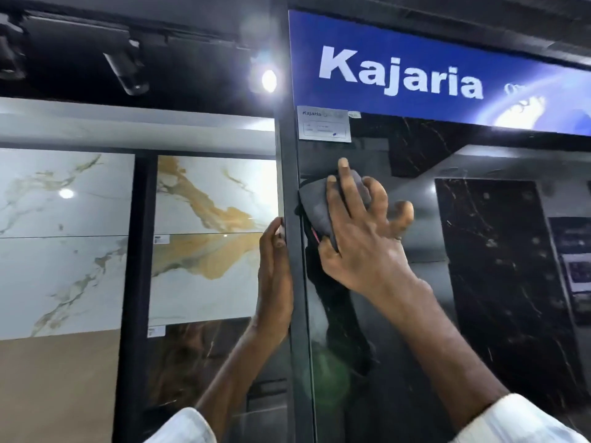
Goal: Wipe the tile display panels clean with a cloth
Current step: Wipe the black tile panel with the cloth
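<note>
A glossy black marble tile panel (pixel 415 330) fills the right half of the view, set in a dark metal frame (pixel 294 187). My right hand (pixel 358 238) presses a grey cloth (pixel 319 209) flat against the panel's upper left part, fingers spread over the cloth. My left hand (pixel 275 270) grips the frame's left edge, thumb on the front, fingers hidden behind it. The panel mirrors my arm and the showroom.
A blue "Kajaria" sign (pixel 415 71) tops the panel, with a white label (pixel 323 123) below its left end. Behind on the left stand white and gold marble display tiles (pixel 208 238). A lit spotlight (pixel 268 80) and dark track lamps hang overhead.
</note>
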`<action>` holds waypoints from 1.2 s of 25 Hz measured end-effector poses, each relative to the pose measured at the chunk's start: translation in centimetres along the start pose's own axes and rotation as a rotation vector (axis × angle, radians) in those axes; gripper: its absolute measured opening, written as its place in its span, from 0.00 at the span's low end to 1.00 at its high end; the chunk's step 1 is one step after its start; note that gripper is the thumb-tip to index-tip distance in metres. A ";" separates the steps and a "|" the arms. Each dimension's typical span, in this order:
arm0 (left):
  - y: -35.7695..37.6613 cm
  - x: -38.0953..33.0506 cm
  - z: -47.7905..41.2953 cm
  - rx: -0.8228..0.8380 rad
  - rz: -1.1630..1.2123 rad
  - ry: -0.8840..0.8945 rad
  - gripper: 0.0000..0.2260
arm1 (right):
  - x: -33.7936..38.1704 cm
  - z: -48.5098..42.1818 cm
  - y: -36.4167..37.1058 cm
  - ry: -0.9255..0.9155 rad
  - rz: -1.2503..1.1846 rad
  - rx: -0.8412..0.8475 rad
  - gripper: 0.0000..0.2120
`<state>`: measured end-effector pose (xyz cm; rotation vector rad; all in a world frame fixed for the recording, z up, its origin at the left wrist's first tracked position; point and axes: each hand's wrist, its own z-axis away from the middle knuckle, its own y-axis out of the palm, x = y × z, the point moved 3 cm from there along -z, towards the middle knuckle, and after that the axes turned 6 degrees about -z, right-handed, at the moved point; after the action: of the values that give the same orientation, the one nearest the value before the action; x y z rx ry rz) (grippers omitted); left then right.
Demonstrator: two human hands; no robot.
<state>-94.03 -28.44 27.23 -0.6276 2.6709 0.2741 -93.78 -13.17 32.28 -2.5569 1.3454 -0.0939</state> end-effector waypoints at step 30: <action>0.0 2.2 0.9 0.043 0.032 0.039 0.23 | 0.4 5.5 4.7 -0.274 -0.149 -0.182 0.39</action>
<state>-95.52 -29.08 25.49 -0.5836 2.7183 0.2151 -96.37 -15.00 25.73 -2.6927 1.1057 0.3552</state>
